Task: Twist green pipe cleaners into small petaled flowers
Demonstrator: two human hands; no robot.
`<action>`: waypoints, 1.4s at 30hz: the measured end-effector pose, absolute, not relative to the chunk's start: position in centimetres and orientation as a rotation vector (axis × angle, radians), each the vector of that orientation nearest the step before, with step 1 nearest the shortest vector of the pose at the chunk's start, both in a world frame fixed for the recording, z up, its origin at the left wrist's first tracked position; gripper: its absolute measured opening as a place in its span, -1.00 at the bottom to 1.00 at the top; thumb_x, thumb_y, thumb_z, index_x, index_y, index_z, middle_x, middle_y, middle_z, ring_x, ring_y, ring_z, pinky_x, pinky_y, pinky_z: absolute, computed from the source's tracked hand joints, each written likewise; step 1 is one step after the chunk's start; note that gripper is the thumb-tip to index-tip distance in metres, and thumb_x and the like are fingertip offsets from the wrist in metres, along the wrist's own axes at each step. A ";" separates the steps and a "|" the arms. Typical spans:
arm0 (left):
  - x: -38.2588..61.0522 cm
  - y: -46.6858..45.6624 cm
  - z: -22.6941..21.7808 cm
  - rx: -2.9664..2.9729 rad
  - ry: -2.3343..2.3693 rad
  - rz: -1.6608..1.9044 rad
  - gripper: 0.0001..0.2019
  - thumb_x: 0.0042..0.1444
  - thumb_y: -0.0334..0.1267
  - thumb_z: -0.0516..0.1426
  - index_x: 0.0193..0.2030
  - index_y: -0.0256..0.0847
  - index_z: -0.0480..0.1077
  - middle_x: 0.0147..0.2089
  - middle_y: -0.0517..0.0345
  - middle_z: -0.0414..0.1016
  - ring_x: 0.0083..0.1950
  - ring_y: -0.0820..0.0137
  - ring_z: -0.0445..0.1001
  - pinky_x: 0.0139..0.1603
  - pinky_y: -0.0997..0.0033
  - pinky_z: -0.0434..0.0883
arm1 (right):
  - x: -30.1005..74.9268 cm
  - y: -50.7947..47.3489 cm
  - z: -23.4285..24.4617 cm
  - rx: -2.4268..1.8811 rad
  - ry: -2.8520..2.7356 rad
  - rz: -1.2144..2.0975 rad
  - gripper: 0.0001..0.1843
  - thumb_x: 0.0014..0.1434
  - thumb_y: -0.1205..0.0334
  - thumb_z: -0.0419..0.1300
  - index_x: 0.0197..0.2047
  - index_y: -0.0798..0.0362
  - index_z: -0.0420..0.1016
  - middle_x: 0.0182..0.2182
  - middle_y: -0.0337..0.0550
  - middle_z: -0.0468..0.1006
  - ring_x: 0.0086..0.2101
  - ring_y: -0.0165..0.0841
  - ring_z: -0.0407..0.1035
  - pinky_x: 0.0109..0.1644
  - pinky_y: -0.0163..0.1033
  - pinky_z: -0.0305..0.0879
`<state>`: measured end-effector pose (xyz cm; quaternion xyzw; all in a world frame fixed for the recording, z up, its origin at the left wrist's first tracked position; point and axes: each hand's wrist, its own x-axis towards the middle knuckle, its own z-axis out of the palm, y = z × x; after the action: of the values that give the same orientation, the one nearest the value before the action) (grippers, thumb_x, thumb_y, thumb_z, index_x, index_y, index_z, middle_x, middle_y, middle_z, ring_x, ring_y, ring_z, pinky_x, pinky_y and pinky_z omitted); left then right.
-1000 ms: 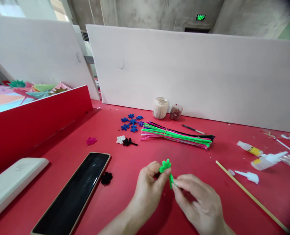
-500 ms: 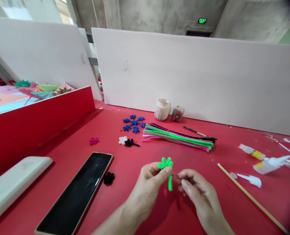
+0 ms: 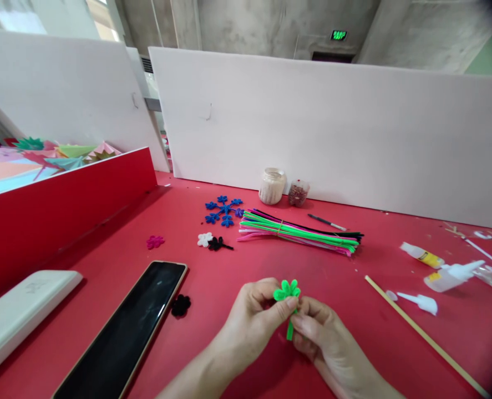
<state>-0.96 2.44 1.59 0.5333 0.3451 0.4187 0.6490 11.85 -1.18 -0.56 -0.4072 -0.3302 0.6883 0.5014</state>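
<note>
Between thumb and fingers, my left hand (image 3: 256, 316) pinches a bright green pipe cleaner flower (image 3: 286, 290) just below its petals. Its short stem hangs down between both hands. My right hand (image 3: 323, 332) is closed on that stem from the right, with thumb and index finger touching it. Part of the stem is covered by the fingers. Beyond the hands lies a banded bundle of pipe cleaners (image 3: 299, 233) in green, pink and black. A blue pipe cleaner snowflake (image 3: 224, 210) lies to its left, and a white flower (image 3: 204, 239) touches a black stemmed flower (image 3: 216, 244).
A phone (image 3: 125, 327) and a white box-like object (image 3: 25, 316) lie left, near a black flower (image 3: 181, 305) and a magenta flower (image 3: 155, 242). Rightward are a wooden stick (image 3: 424, 335) and glue bottles (image 3: 449, 277). Two jars (image 3: 272, 187) stand by the white partition (image 3: 333, 127).
My right hand has moved left and closed on the stem of the green flower. My left hand and the flower have shifted slightly right and down in view.
</note>
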 end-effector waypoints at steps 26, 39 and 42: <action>-0.4 3.1 2.0 1.002 0.829 0.671 -0.67 0.01 -0.07 0.06 -0.53 -0.33 0.40 -0.60 0.20 0.28 -0.56 0.52 0.18 -0.46 0.46 0.12 | 14.7 -0.7 0.9 -1.293 -1.912 0.550 -0.80 -0.08 0.47 0.02 -0.63 0.04 0.15 -0.66 -0.34 0.19 -0.61 -0.47 0.15 -0.53 -0.40 0.11; 0.2 4.1 1.3 1.546 0.740 0.573 -0.74 0.04 -0.19 0.02 -0.59 -0.29 0.23 -0.59 0.31 0.07 -0.53 0.54 0.00 -0.52 0.49 0.00 | 15.4 -0.3 -0.2 -1.255 -2.103 0.159 -0.78 -0.11 0.53 0.03 -0.64 0.06 0.13 -0.66 -0.29 0.19 -0.56 -0.43 0.11 -0.50 -0.33 0.00; 0.3 4.0 1.1 1.630 0.797 0.692 -0.73 0.06 -0.22 0.02 -0.61 -0.26 0.16 -0.57 0.31 0.05 -0.51 0.53 0.00 -0.51 0.50 0.03 | 15.1 -0.3 -0.2 -1.286 -2.122 -0.066 -0.78 -0.12 0.52 0.03 -0.66 0.06 0.16 -0.67 -0.26 0.22 -0.56 -0.40 0.09 -0.48 -0.30 -0.02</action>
<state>0.26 4.02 1.07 0.6929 0.3389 0.2940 0.5644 15.12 -0.26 -0.22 -0.4903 -0.8089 -0.0251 0.3237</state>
